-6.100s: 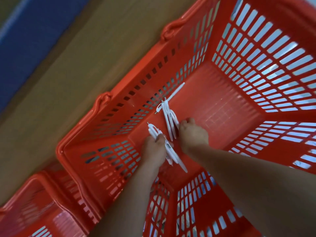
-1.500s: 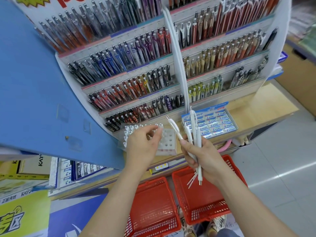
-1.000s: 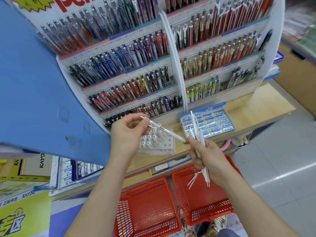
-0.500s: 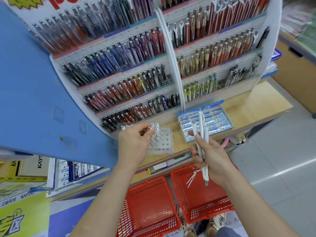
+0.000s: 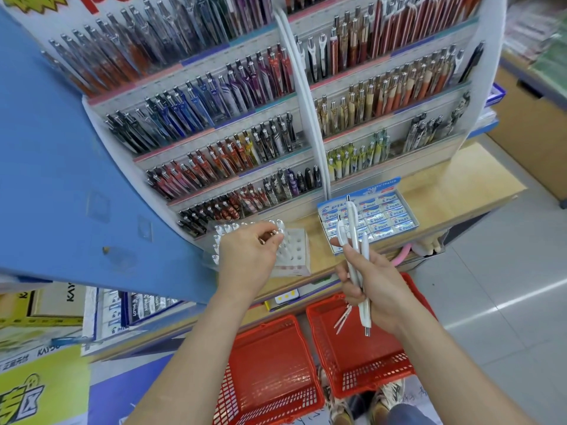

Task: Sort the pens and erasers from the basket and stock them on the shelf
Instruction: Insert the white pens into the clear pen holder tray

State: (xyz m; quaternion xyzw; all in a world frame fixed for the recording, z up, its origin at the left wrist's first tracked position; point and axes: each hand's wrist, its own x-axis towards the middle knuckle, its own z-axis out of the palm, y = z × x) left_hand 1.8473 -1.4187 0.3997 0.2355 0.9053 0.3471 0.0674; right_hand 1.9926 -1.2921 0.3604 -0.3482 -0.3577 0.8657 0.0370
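My right hand [image 5: 372, 286] grips a bundle of white pens [image 5: 354, 240], their tops pointing up in front of the eraser box [image 5: 372, 214]. My left hand [image 5: 248, 256] is over the white pen holder [image 5: 294, 253] on the wooden shelf [image 5: 429, 191]. Its fingertips pinch the top of a white pen [image 5: 274, 233] standing in one of the holder's holes. Several white pens stand in the holder's back and left rows. Two red baskets sit on the floor below, one on the left [image 5: 270, 372] and one on the right [image 5: 356, 351].
A tiered pen display [image 5: 245, 124] full of coloured pens rises behind the shelf. A blue panel [image 5: 61, 179] juts out on the left. Boxes and packaged stock fill the lower left. Grey floor lies to the right, and my shoes show at the bottom.
My left hand took one white pen from the bundle, carried it left and lowered it into the holder. My right hand stayed in place, holding the remaining pens upright.
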